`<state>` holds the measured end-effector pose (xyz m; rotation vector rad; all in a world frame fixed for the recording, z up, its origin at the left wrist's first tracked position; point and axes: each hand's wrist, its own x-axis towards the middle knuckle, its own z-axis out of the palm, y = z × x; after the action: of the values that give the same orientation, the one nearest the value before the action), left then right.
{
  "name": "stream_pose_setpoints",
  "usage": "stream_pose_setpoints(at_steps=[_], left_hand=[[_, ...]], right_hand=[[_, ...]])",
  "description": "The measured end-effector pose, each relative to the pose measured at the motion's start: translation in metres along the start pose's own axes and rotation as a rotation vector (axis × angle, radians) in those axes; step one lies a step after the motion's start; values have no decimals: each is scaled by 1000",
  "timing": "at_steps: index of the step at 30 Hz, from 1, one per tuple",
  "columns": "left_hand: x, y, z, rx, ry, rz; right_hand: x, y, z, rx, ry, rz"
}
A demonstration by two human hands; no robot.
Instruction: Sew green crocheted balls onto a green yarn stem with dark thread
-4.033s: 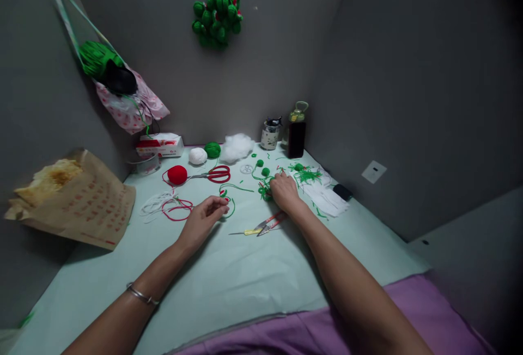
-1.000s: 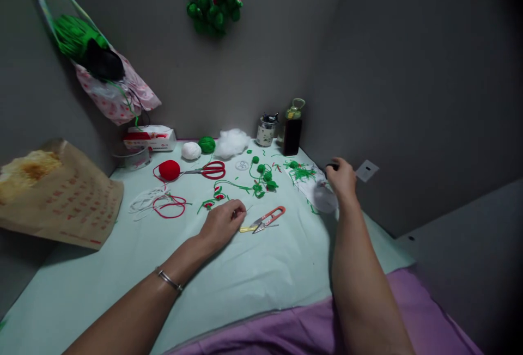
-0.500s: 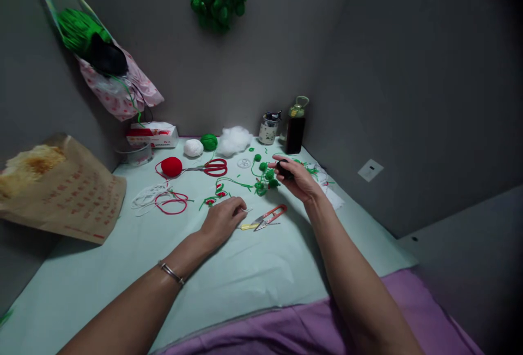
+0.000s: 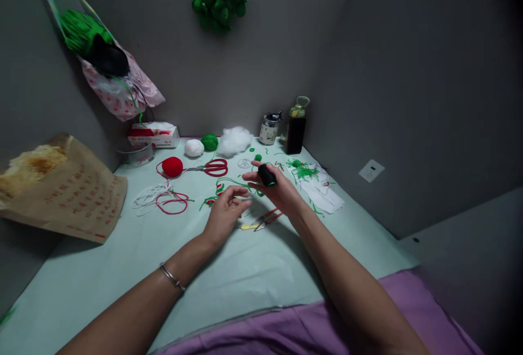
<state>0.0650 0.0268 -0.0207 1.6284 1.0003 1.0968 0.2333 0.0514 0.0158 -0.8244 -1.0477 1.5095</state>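
Observation:
In my right hand [image 4: 281, 189] is a small black spool of thread [image 4: 267, 175], held above the middle of the table. My left hand [image 4: 226, 210] is just to its left, thumb and fingers apart, with nothing visible between them. Under and beside the left hand lie small red-and-green crocheted pieces [image 4: 210, 201], partly covered. Orange-handled thread snips [image 4: 267, 219] and a yellow-handled crochet hook [image 4: 249, 227] rest below the hands. My right hand hides part of the snips and most of the green crocheted balls.
Red-handled scissors [image 4: 215, 167], a red yarn ball [image 4: 172, 166], white stuffing [image 4: 235, 141] and a green yarn ball [image 4: 210, 142] lie farther back. A bottle [image 4: 301, 105] and phone [image 4: 296, 135] stand at the back right. A paper bag [image 4: 85, 197] is at left.
My right hand has moved left and nearer with the black spool, towards my left hand. My left hand has lifted slightly and its fingers have spread.

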Motion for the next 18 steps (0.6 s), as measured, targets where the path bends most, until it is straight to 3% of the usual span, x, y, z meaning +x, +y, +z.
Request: stream_pose_setpoints(at_steps=[3, 5, 7, 9, 11, 14, 18], left_hand=[[-3, 11, 6, -251, -12, -26], [-5, 17, 8, -377, -105, -49], [-5, 23, 7, -366, -177, -69], [-4, 27, 1, -295, -169, -85], [-1, 31, -9, -231, -143, -92], [-2, 42, -33, -121, -218, -87], [-21, 61, -68, 57, -201, -44]], right_hand=[[-5, 8, 16, -32, -36, -48], [-8, 10, 24, -57, -63, -41], [-9, 9, 25, -46, -54, -44], [-8, 4, 20, 12, 8, -58], [-4, -1, 9, 105, 83, -43], [2, -8, -10, 210, 145, 7], [5, -11, -22, 259, 172, -3]])
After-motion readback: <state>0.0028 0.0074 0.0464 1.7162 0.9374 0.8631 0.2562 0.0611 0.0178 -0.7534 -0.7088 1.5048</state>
